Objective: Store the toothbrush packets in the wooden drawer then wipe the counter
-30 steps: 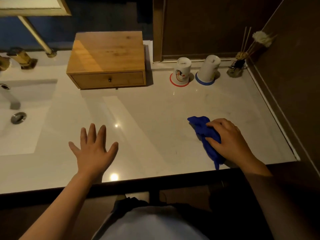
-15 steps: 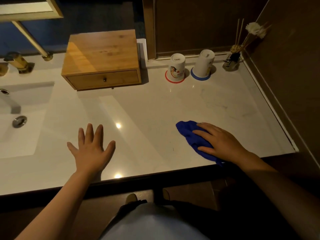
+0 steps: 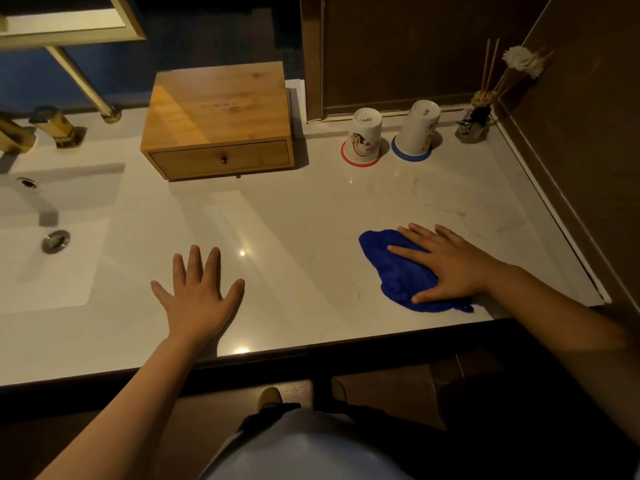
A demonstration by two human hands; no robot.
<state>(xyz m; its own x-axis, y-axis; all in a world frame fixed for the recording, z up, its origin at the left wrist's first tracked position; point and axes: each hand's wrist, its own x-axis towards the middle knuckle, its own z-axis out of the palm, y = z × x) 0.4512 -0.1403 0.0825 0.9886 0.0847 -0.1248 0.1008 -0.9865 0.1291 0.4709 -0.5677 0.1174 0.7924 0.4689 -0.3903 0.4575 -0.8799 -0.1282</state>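
The wooden drawer box [image 3: 218,109] stands at the back of the white counter [image 3: 304,216], its drawer shut, with a small knob [image 3: 224,160] on the front. No toothbrush packets are in sight. A crumpled blue cloth [image 3: 391,271] lies near the counter's front right. My right hand [image 3: 450,265] presses flat on top of the cloth, fingers spread toward the left. My left hand [image 3: 199,299] rests palm down on the bare counter near the front edge, fingers apart and holding nothing.
Two upturned white cups [image 3: 363,136] [image 3: 419,128] stand on red and blue coasters behind the cloth. A reed diffuser [image 3: 476,123] sits in the back right corner by the brown wall. The sink [image 3: 52,244] and a gold faucet [image 3: 14,133] are at the left.
My right hand has flattened out over the blue cloth and slid it along the counter's front right. My left hand has stayed spread on the counter.
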